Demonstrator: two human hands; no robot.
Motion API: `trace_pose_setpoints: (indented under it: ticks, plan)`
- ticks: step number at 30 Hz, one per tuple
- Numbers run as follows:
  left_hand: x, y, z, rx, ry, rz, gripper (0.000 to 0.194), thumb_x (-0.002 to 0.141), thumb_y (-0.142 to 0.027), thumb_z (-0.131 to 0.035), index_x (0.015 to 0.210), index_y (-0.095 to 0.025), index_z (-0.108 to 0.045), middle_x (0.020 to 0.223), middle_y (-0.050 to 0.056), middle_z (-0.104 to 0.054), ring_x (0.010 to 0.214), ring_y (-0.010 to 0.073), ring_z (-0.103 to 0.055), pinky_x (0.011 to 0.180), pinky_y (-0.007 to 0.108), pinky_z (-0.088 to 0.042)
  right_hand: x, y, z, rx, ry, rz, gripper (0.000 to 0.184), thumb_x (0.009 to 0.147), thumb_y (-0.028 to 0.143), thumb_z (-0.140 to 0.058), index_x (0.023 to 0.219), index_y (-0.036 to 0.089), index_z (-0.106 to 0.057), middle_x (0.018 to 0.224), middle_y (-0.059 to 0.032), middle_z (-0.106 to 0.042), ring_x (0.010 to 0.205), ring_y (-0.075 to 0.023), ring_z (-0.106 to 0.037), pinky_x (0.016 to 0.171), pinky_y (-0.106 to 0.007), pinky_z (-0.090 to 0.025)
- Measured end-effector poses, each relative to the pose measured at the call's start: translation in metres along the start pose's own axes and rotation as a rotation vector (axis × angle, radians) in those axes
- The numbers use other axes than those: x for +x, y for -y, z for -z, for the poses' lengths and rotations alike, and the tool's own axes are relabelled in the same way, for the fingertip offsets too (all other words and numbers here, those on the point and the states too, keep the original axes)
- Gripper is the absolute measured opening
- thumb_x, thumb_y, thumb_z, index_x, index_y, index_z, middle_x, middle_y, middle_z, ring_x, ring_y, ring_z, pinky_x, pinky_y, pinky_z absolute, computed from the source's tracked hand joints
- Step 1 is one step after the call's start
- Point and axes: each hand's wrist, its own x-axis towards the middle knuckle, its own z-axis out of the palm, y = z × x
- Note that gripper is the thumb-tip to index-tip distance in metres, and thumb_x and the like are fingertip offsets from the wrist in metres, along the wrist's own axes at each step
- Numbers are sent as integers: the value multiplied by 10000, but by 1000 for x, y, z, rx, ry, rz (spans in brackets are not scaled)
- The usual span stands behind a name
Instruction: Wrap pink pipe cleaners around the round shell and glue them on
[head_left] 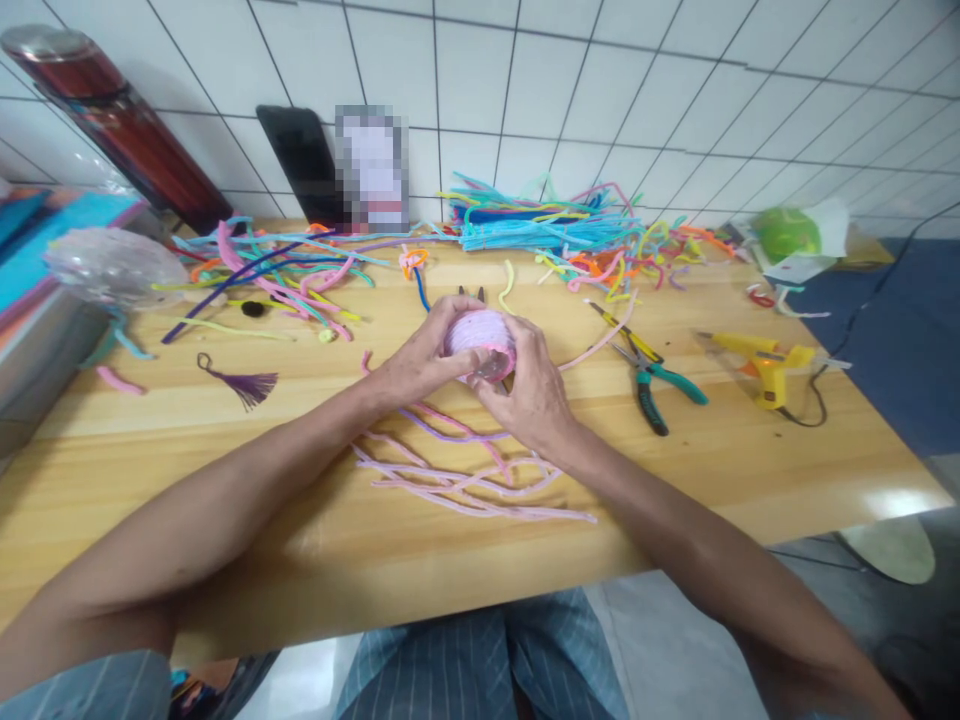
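Sitting between both hands (421,362) (537,392): lilac cylinder (478,331)

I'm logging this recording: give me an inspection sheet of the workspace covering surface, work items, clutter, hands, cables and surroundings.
Surface: light wood-grain table, glare near its right corner.
Work items: lilac piece with a pink rim, held in both hands; loose pink and lilac stems on the near side; green-handled pliers and yellow glue gun to the right.
Clutter: mixed stems scattered at far left; mostly blue bundle at the back; purple tassel at left.
Hands: left hand and right hand grip the piece from either side.
Cables: dark cord by the glue gun.
Surroundings: white tiled wall behind; red flask at far left.
Other people: nothing seen.
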Motion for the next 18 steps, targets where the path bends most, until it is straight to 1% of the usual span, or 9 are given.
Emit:
trace_pose_setpoints:
  ticks: [5, 10, 13, 18]
  plan:
    - [-1, 5, 2, 54, 18, -47, 579, 943, -484, -701, 1412, -231, -476, 1422, 120, -524, 1358, 310, -517, 1223, 470, -408, 1, 0, 0, -7, 11, -11, 772, 885, 310, -733, 1542, 230, -336, 1495, -193, -563, 1435, -332, -545, 1205, -576, -500]
    - [-3, 5, 3, 107, 40, -85, 592, 998, -563, -629, 1442, -209, -460, 1451, 142, -510, 1377, 306, -500, 1244, 452, -391, -1, 1, -2, -9, 1, -12, 761, 911, 341, -707, 1556, 235, -318, 1518, -202, -544, 1461, -345, -523, 1225, -598, -478]
    - [-2, 4, 3, 125, 49, -100, 598, 1004, -572, -620, 1450, -208, -458, 1451, 144, -513, 1377, 305, -497, 1249, 448, -389, -1, 1, -2, -27, -5, -7, 746, 919, 353, -703, 1552, 242, -325, 1511, -196, -553, 1452, -336, -533, 1216, -594, -492]
    - [-3, 3, 3, 130, 35, -77, 594, 994, -567, -637, 1448, -228, -459, 1444, 141, -517, 1361, 316, -508, 1240, 491, -393, 0, 0, 1, -18, 12, -21, 751, 906, 378, -738, 1539, 247, -354, 1508, -189, -562, 1445, -327, -541, 1208, -582, -503]
